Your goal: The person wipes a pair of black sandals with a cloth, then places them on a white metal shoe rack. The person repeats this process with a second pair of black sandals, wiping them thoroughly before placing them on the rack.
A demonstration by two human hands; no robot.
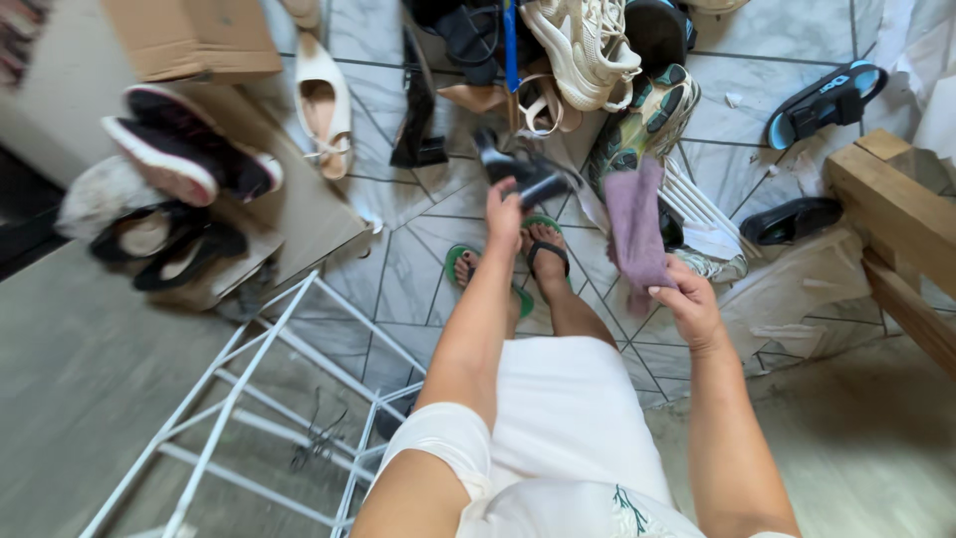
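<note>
Your left hand (pixel 503 204) is closed on a dark, blurred shoe (pixel 528 171) held out ahead of it, and your right hand (pixel 687 299) pinches a mauve cloth (pixel 635 224) that hangs just above its fingers. Keep the shoe steady and bring the cloth across to it, gripping firmly so it does not slip toward the shoe pile (pixel 597 50) beyond your hands.

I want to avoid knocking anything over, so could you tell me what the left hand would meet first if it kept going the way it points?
The left hand, gripping a dark shoe, points towards the shoe pile; the tan sandal probably comes first, though depth is unclear.
</note>
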